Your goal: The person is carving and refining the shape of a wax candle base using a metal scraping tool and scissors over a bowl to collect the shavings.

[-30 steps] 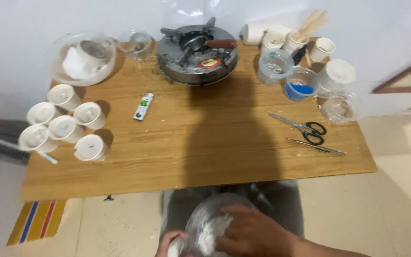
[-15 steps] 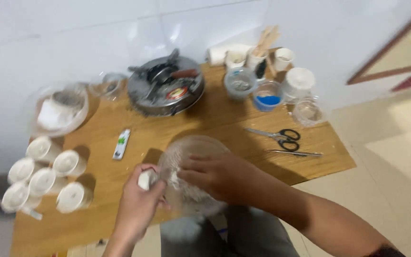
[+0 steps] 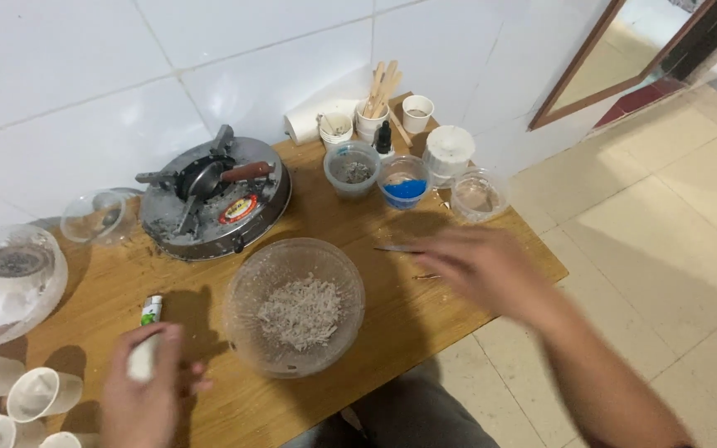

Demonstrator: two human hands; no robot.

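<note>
- Wooden table [image 3: 425, 319] against white tiled wall.
- Clear glass bowl of grey shreds [image 3: 294, 306], near table's front edge; a nudge could tip it.
- Left hand [image 3: 147, 392]: fingers curled around small white cylinder [image 3: 141, 358].
- Right hand [image 3: 479, 267]: blurred, fingers' state cannot be told, over scissors [image 3: 404, 250].

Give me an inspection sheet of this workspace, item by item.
Surface: wooden table, against a white tiled wall.
Job's things: clear bowl of grey shreds at the front centre; small white object in the left hand.
Clutter: round metal burner, blue-filled cup, white cups, wooden sticks.
Grip: left hand closed on the white object; right hand open, blurred, over a thin metal tool, partly hidden.
Cables: nothing seen.
Surroundings: tiled floor, wooden-framed doorway upper right.
</note>
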